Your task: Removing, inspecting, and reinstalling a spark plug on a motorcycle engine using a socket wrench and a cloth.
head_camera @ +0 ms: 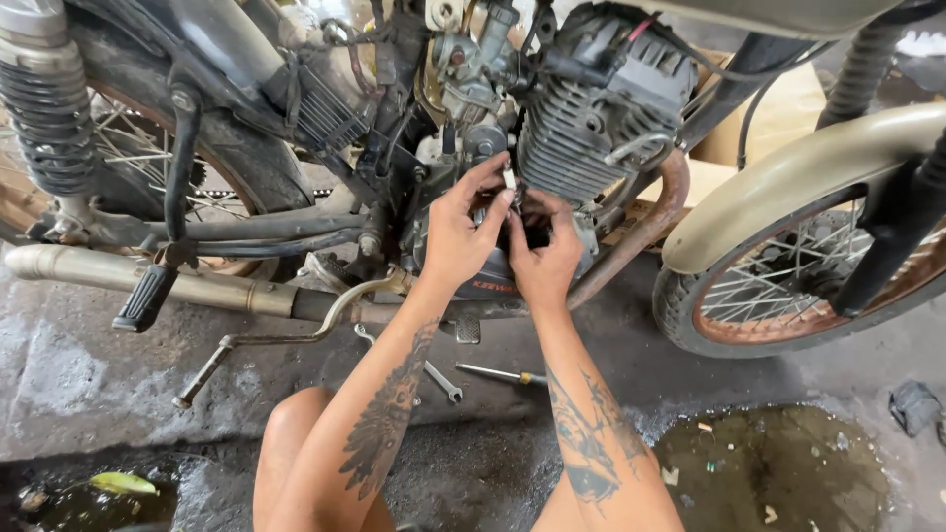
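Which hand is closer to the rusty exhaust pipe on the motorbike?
The right hand. It works at the engine just beside the rusty exhaust pipe, which curves down on its outer side. The left hand is farther off, beyond the right hand.

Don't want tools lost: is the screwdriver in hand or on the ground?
On the ground: the screwdriver lies flat on the wet concrete beside a wrench, below both hands.

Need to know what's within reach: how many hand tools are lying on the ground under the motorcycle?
2. A wrench lies beside the left forearm, partly hidden by it. A screwdriver lies just right of it, between the forearms. More may be hidden behind the arms.
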